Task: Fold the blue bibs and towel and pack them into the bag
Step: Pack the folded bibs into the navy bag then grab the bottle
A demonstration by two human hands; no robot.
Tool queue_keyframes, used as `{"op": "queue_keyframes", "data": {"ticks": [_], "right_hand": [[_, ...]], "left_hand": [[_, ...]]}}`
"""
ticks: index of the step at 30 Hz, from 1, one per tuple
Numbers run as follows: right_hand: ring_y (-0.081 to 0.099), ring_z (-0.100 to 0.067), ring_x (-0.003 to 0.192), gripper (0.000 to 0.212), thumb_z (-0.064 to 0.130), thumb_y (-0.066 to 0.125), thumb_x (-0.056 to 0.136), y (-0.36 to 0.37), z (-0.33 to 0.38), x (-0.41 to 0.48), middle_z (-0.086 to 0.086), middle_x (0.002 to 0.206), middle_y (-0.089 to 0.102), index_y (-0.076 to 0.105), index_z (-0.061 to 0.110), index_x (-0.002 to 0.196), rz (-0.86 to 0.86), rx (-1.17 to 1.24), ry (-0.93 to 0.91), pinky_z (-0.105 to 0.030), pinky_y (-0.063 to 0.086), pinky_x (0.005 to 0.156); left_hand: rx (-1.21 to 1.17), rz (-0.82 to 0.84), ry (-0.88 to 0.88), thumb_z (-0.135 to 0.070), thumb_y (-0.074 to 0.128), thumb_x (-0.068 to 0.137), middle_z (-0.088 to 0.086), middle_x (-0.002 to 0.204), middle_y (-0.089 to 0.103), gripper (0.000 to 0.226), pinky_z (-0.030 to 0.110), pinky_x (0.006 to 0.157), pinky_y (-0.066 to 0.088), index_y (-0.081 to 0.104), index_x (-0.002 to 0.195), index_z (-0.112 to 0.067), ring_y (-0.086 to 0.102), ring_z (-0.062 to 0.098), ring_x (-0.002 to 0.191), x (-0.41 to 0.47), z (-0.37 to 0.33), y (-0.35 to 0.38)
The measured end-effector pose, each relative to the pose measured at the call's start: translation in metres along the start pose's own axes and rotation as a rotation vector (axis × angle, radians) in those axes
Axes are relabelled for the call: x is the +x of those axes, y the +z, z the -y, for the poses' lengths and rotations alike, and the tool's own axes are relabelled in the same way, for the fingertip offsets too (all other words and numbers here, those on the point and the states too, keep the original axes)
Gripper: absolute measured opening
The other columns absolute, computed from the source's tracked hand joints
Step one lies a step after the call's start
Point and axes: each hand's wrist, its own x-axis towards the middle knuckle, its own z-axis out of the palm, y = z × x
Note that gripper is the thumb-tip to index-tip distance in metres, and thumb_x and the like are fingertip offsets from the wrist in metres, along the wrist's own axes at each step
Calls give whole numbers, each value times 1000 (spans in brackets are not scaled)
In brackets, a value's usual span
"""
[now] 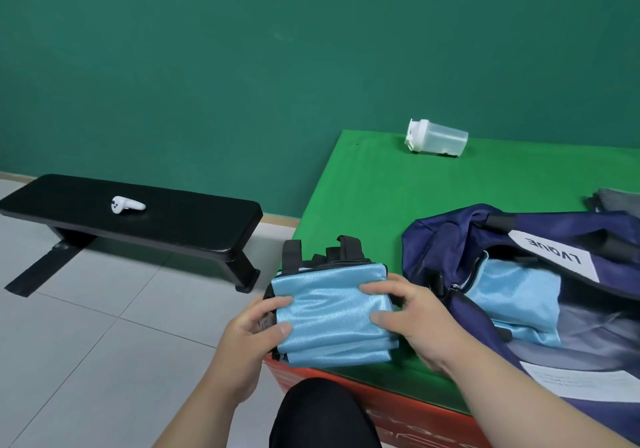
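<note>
A folded light-blue bib (329,319) with black straps sticking out at its far end lies at the near left corner of the green table (374,184). My left hand (252,330) grips its left edge, thumb on top. My right hand (412,316) grips its right edge, fingers curled over the top. To the right stands the open navy bag (450,239) with a white label. Another folded light-blue bib (519,305) lies inside the bag. A grey cloth (616,200) lies at the far right table edge.
A clear shaker bottle (438,137) with a white lid lies on its side at the table's far side. A black bench (138,215) stands on the tiled floor to the left, with a white controller (126,204) on it. My dark-clad knee (322,413) is below the table's orange front.
</note>
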Motion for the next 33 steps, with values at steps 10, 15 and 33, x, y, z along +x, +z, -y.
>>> {"op": "queue_keyframes", "data": {"ticks": [10, 15, 33], "right_hand": [[53, -1, 122, 50, -5, 77, 78, -48, 63, -37, 9, 127, 54, 78, 40, 101, -38, -99, -219, -17, 33, 105], [58, -2, 117, 47, -6, 77, 77, -94, 85, -73, 17, 120, 60, 79, 34, 102, -105, -36, -273, -23, 43, 99], [55, -15, 126, 44, 0, 77, 70, -269, 59, -145, 9, 124, 59, 79, 27, 104, -408, 9, -305, -36, 42, 109]], "left_hand": [[74, 83, 191, -28, 81, 57, -5, 143, 52, 51, 46, 114, 37, 77, 107, -25, 49, 12, 135, -18, -59, 51], [75, 162, 257, -30, 81, 53, -9, 135, 57, 49, 45, 116, 35, 79, 101, -25, 48, 10, 135, -22, -78, 106], [103, 444, 308, -24, 84, 57, 15, 137, 51, 47, 51, 119, 30, 78, 103, -17, 49, 27, 134, 15, -45, 303]]}}
